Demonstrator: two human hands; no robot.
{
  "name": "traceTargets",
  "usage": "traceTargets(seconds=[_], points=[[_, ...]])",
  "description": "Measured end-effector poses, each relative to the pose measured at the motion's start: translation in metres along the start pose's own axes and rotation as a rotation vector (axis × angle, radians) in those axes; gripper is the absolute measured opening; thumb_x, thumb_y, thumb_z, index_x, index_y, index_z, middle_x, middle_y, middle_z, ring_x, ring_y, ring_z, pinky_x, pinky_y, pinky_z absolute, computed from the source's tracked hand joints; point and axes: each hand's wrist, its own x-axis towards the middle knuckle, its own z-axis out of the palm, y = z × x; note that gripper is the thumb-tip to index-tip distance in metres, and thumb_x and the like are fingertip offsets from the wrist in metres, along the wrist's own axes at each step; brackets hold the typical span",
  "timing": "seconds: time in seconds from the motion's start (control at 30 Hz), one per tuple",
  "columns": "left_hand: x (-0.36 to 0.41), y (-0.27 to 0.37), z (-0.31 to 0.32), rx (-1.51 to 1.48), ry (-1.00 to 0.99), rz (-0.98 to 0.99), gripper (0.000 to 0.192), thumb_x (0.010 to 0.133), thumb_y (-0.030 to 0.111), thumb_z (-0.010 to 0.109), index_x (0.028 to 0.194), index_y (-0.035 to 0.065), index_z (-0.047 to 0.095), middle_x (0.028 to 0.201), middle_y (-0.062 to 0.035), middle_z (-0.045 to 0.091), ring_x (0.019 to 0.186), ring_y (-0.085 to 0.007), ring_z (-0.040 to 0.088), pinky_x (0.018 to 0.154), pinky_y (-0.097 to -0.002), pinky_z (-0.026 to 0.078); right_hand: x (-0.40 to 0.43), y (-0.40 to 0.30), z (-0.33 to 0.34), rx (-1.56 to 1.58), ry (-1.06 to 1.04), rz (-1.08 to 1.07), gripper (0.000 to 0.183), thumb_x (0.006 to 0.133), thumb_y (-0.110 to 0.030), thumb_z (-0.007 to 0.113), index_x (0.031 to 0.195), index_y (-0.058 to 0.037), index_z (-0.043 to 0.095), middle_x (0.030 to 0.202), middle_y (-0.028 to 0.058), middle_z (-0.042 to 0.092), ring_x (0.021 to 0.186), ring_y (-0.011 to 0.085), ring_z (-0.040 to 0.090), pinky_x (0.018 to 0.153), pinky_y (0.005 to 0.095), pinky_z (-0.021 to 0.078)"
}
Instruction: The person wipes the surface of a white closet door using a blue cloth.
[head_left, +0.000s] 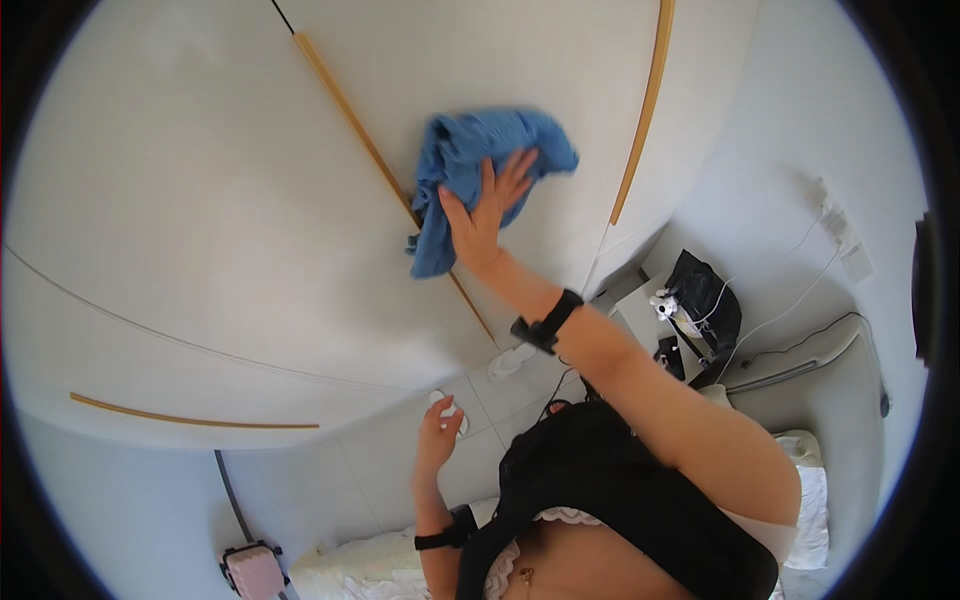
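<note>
My right hand (484, 217) lies with spread fingers on a crumpled blue cloth (469, 161), pressing it to a white wardrobe door (525, 67). The cloth also overlaps a long wood-coloured handle strip (352, 116) along the door's edge. Both the hand and the cloth look slightly blurred. Lower down, my left hand (436, 439) hangs in front of my body with its fingers loosely bent and nothing in it. A white slipper (459, 421) on the floor shows behind those fingers.
A second handle strip (645, 120) runs at the right. Beyond it a bedside table (637, 307) carries a black bag (697, 289) with white cables. A bed headboard (810, 382), a pink suitcase (256, 571) and another slipper (512, 361) surround me on the tiled floor (360, 465).
</note>
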Motion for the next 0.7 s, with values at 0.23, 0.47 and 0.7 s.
traceTargets(seconds=[0.23, 0.47, 0.7], points=[[0.021, 0.037, 0.02, -0.009, -0.008, 0.025, 0.04, 0.085, 0.025, 0.058, 0.117, 0.0031, 0.052, 0.113, -0.0168, 0.055, 0.089, -0.0247, 0.059, 0.077, -0.033, 0.047, 0.153, -0.044, -0.017, -0.27, 0.019, -0.745, 0.059, 0.079, -0.053, 0.049, 0.121, -0.0112, 0.052, 0.141, 0.0197, 0.027, 0.13, 0.0443, 0.018, 0.098, 0.064, 0.0067], [0.022, 0.048, 0.041, -0.05, 0.039, -0.063, 0.041, 0.085, 0.025, 0.058, 0.118, 0.0029, 0.051, 0.112, -0.0178, 0.055, 0.087, -0.0253, 0.059, 0.077, -0.0339, 0.047, 0.167, -0.065, -0.02, -0.214, -0.035, -0.819, 0.055, 0.075, -0.043, 0.058, 0.122, -0.014, 0.052, 0.14, 0.014, 0.032, 0.129, 0.0388, 0.025, 0.101, 0.0613, 0.0096], [0.025, 0.047, 0.06, -0.028, 0.078, -0.042, 0.041, 0.085, 0.027, 0.058, 0.117, 0.003, 0.051, 0.11, -0.0183, 0.055, 0.081, -0.0243, 0.058, 0.075, -0.0337, 0.047, 0.093, 0.0, -0.029, -0.231, -0.295, -1.011, 0.041, 0.079, -0.051, 0.05, 0.109, -0.0256, 0.063, 0.129, 0.0016, 0.048, 0.119, 0.0257, 0.038, 0.103, 0.0571, 0.0027]])
